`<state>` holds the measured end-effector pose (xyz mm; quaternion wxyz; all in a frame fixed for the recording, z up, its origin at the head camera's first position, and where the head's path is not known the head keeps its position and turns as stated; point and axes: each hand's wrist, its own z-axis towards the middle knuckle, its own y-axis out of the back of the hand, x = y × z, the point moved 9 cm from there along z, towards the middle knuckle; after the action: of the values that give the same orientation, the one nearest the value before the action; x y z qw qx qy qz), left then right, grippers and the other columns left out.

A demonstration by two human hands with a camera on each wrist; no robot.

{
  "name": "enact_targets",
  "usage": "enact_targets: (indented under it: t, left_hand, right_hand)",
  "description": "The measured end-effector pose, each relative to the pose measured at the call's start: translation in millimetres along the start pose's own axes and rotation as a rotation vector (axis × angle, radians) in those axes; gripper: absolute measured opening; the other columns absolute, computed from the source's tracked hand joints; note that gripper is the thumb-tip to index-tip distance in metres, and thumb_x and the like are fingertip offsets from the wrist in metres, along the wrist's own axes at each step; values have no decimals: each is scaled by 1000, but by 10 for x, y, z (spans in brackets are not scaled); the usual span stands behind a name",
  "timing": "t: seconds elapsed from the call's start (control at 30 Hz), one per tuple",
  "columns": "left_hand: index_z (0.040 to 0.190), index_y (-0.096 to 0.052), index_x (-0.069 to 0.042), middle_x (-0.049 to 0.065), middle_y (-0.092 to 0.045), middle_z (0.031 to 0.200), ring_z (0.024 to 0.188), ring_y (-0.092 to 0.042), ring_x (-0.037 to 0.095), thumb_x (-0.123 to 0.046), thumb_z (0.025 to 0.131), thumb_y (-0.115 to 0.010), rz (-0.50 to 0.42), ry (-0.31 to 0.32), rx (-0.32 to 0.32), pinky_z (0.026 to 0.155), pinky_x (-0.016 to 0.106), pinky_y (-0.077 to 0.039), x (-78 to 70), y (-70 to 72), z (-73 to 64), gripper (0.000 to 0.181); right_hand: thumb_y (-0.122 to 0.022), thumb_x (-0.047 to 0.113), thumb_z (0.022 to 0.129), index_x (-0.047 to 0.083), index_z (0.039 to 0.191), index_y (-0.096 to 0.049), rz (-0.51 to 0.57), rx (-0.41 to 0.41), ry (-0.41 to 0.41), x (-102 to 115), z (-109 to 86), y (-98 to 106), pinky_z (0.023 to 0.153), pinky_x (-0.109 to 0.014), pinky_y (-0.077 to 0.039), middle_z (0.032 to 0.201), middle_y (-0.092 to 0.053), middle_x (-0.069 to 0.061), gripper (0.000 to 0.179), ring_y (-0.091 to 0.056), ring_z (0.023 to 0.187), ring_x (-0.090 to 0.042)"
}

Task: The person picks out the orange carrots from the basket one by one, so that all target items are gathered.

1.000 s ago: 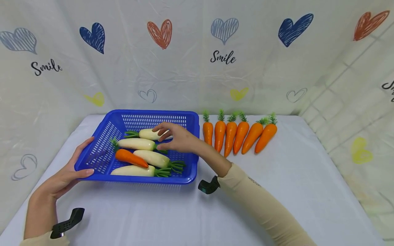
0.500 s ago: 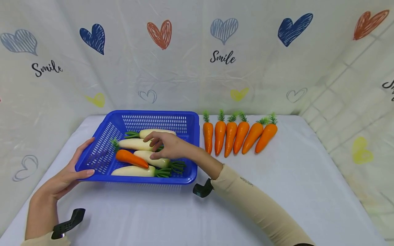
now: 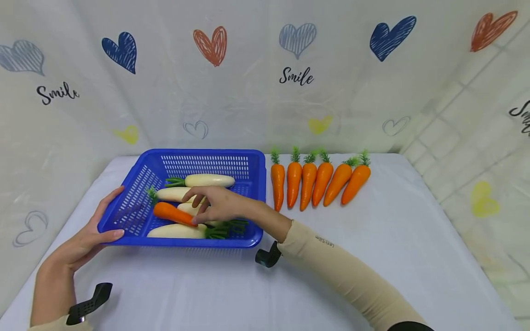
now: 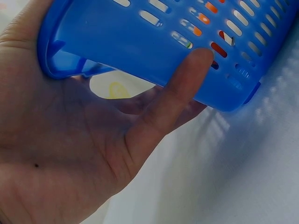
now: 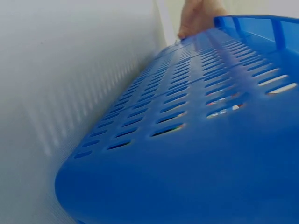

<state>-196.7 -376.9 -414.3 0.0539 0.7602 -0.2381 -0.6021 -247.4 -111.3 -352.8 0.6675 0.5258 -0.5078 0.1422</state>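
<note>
A blue plastic basket (image 3: 174,240) with slotted walls holds several white radishes (image 3: 175,231) with green stalks and one orange carrot (image 3: 171,212). My left hand (image 3: 84,239) grips the basket's left side, thumb over the front rim; in the left wrist view its fingers (image 4: 168,95) lie against the outer wall. My right hand (image 3: 219,204) reaches over the basket from the right, fingers bent loosely above the radishes. Its thumb is right at the carrot's narrow tip, and the hand covers part of the middle radishes. In the right wrist view the basket wall (image 5: 210,158) hides this hand.
Several orange carrots (image 3: 308,186) with green tops lie in a row right of the basket, on the white tablecloth (image 3: 372,248). A white curtain (image 3: 252,101) printed with hearts hangs behind the table. Each wrist wears a black camera mount (image 3: 268,255).
My right hand has moved left and toward me inside the basket, from the far radish to the carrot's tip. The left hand keeps its grip on the basket.
</note>
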Motion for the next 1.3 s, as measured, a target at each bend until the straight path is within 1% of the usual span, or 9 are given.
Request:
enact_targets:
  t: [0.1, 0.27, 0.5, 0.63, 0.8, 0.97, 1.1, 1.23, 1.3]
  left_hand:
    - [155, 12, -66, 29, 4, 165, 139, -27, 60, -27, 100, -59, -5, 9, 0, 84, 25, -56, 19, 1, -11, 97]
    - [154, 13, -67, 29, 5, 165, 139, -27, 60, -28, 100, -59, -11, 19, 1, 83, 24, -56, 28, -7, -12, 97]
    - [154, 12, -67, 28, 6, 165, 139, -26, 60, -28, 100, -58, -23, 30, 1, 83, 23, -56, 44, -21, -21, 97]
    - [154, 12, -67, 28, 6, 165, 140, -26, 60, -28, 100, -58, -20, 31, -5, 84, 24, -56, 42, -16, -22, 96]
    - [154, 12, -67, 29, 5, 166, 140, -26, 60, -29, 100, -58, -10, 32, -5, 86, 27, -58, 34, -7, -12, 96]
    - [154, 12, -68, 29, 6, 166, 139, -28, 60, -29, 101, -58, -15, 32, -2, 85, 25, -58, 25, -8, -9, 96]
    - [154, 11, -68, 30, 7, 166, 139, -28, 60, -29, 101, -59, -19, 29, -3, 84, 24, -57, 22, -7, -6, 96]
    - [154, 11, -68, 29, 5, 166, 137, -31, 57, -27, 101, -59, -28, 25, -9, 84, 24, -58, 23, -4, -5, 96]
    - [154, 11, -68, 29, 5, 166, 136, -34, 53, -26, 101, -59, -30, 25, -11, 85, 24, -58, 27, -2, -6, 96]
  right_hand:
    - [-75, 19, 97, 10, 147, -54, -6, 17, -14, -2, 13, -40, 87, -17, -57, 135, -66, -16, 55, -74, 104, -16]
    - [-74, 19, 98, 11, 148, -53, -23, 27, -46, -8, 33, -86, 87, -16, -57, 132, -68, -14, 55, -74, 105, -18]
    - [-78, 16, 94, 13, 146, -54, -68, 9, -100, -51, 109, -123, 82, -15, -56, 127, -69, -10, 57, -73, 96, -11]
    - [-81, 18, 92, 14, 145, -55, -92, -6, -125, -58, 158, -119, 80, -15, -56, 126, -70, -9, 59, -72, 89, -8]
    - [-82, 17, 90, 13, 145, -55, -116, -8, -145, -42, 205, -116, 77, -16, -55, 121, -72, -9, 61, -70, 83, -9]
    - [-82, 8, 89, 12, 148, -52, -91, 5, -172, -26, 210, -119, 74, -16, -56, 113, -76, -7, 66, -69, 87, -11]
    - [-80, 4, 89, 15, 150, -51, -74, 20, -193, -44, 180, -122, 75, -16, -56, 114, -77, -7, 68, -69, 94, -11]
    - [-79, 3, 90, 21, 152, -51, -88, 53, -179, -40, 149, -133, 79, -17, -57, 119, -76, -7, 71, -68, 101, -13]
    - [-79, 2, 90, 25, 154, -50, -99, 79, -159, -34, 137, -141, 81, -17, -56, 119, -75, -7, 73, -67, 102, -13]
